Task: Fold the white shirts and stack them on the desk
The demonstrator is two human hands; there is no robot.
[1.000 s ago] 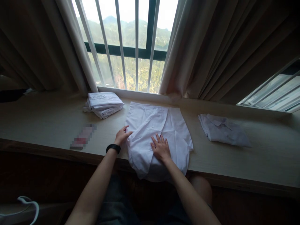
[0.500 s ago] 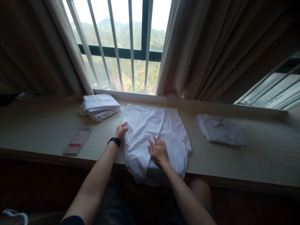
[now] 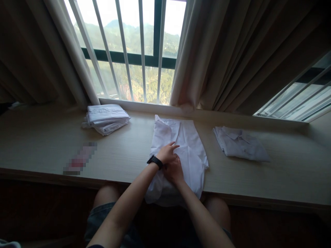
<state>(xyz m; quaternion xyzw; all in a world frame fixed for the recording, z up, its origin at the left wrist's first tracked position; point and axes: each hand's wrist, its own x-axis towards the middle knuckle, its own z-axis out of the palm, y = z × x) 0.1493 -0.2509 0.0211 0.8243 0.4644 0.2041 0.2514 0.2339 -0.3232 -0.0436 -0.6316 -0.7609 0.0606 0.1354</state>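
A white shirt (image 3: 190, 137) lies spread on the wooden ledge, its left part turned over toward the middle and its lower end hanging past the front edge. My left hand (image 3: 167, 153), with a black watch on the wrist, reaches across to the shirt's middle; its fingers are closed on the turned-over cloth, one finger pointing out. Just below and partly behind it, my right hand (image 3: 175, 171) rests on the shirt. Its fingers are mostly hidden by the left hand, so their grip cannot be made out.
A stack of folded white clothes (image 3: 107, 117) lies at the back left of the ledge (image 3: 232, 179). To the right is a folded white shirt (image 3: 239, 144) with its collar showing. A blurred-out flat object (image 3: 80, 159) lies front left. Behind are a barred window and curtains (image 3: 219, 51).
My left hand has moved right from the shirt's left edge to its middle, bringing that side over. The shirt is narrower. My right hand has stayed near the middle, now partly covered.
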